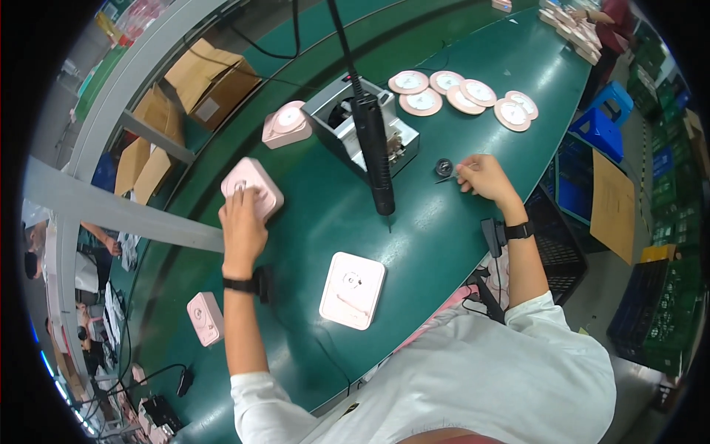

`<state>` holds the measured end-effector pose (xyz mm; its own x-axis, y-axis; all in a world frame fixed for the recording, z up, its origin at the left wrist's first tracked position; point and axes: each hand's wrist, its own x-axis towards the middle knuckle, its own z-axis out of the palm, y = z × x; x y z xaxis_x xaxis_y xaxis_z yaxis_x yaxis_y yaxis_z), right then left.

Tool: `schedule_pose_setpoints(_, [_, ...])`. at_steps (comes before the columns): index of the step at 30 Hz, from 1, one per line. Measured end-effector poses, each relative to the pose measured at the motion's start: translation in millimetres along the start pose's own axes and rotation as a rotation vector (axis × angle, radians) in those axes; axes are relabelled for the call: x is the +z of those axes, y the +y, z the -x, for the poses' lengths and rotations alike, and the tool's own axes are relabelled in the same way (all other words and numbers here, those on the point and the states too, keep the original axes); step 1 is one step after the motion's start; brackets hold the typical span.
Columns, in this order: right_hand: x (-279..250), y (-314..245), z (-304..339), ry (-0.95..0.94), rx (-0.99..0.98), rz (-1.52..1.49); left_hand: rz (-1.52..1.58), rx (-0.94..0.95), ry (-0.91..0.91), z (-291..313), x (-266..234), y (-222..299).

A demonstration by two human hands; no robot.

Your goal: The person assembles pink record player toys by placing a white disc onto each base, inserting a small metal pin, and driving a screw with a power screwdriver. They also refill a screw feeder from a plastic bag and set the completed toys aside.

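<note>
Green matting covered the long curved workbench (pixel 444 244), which ran away from the person toward the upper right. Nearest the body lay a pale pink square housing (pixel 353 289), flat and apart from both hands, with a smaller pink unit (pixel 205 318) off to its left near the bench edge. Farther out, the left hand (pixel 241 222) rested on a second pink housing (pixel 253 187), fingers spread and pressing down on its near corner. The right hand (pixel 482 175) sat to the right at about the same distance, fingertips pinched together on something too small to make out, just beside a small dark round part (pixel 444 168). Between the hands a black powered screwdriver (pixel 373 152) hung upright on its cable, tip just above the mat. Behind it stood a grey metal fixture (pixel 362 129), a round-faced pink unit (pixel 286 124), then a cluster of pink discs (pixel 462 96).
</note>
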<state>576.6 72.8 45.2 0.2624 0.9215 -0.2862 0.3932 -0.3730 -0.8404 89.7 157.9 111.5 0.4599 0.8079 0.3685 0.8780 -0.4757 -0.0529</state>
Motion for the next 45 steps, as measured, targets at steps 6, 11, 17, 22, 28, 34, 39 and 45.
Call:
schedule_pose_setpoints(6, [-20.9, 8.9, -30.2, -0.127, -0.075, -0.02, 0.13, -0.129, -0.389, 82.7, -5.1, -1.7])
schedule_pose_setpoints(11, [-79.1, 45.8, -91.0, 0.511, 0.031, 0.514, 0.147, -0.147, -0.13, 116.3, -32.2, 38.3])
schedule_pose_setpoints(17, [-63.2, 13.8, -102.8, 0.608, 0.432, 0.465, 0.479, -0.258, -0.373, 156.8, -52.9, 161.7])
schedule_pose_setpoints(22, [-58.2, 12.4, -115.1, 0.676, 0.456, 0.447, 0.439, -0.125, -0.318, 132.2, -15.3, 130.4])
schedule_pose_setpoints(28, [-105.0, 68.7, -108.4, 0.426, 0.043, -0.074, 0.353, -0.05, -0.197, 89.2, -11.2, 66.6])
schedule_pose_setpoints(34, [-51.6, -15.9, 22.5, 0.582, -0.511, -0.446, 0.24, -0.355, -0.093, 105.4, 10.3, -8.3])
schedule_pose_setpoints(39, [-16.9, -76.3, 91.1, 0.504, -0.902, 0.35, 0.155, -0.549, -0.261, 103.7, -18.7, 10.8])
schedule_pose_setpoints(45, [88.8, -101.7, 103.8, 0.254, -1.162, 0.366, 0.446, -0.066, -0.024, 102.2, 5.4, 43.8])
